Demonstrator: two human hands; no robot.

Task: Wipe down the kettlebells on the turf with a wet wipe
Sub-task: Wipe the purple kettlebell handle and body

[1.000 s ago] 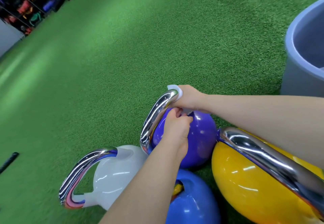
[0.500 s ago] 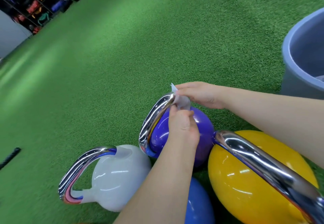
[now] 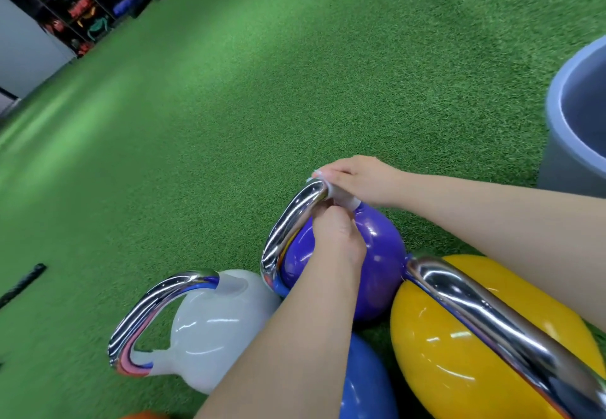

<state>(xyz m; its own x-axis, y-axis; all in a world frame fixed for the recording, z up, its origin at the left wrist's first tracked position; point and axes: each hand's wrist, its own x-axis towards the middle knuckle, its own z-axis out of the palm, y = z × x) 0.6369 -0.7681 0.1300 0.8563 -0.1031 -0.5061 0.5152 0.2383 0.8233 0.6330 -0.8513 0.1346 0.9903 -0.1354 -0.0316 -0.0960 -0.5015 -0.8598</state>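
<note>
Right hand (image 3: 357,182) gripped the wet wipe (image 3: 344,200) wrapped on the purple kettlebell (image 3: 377,254) handle's far corner; left hand (image 3: 337,235) pinched the wipe from below. Purple kettlebell sat on turf (image 3: 262,107) between white kettlebell (image 3: 213,327) and yellow kettlebell (image 3: 459,369).

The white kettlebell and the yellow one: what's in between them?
In the head view, the purple kettlebell, the blue kettlebell and the person's left forearm lie between the white kettlebell and the yellow kettlebell.
</note>
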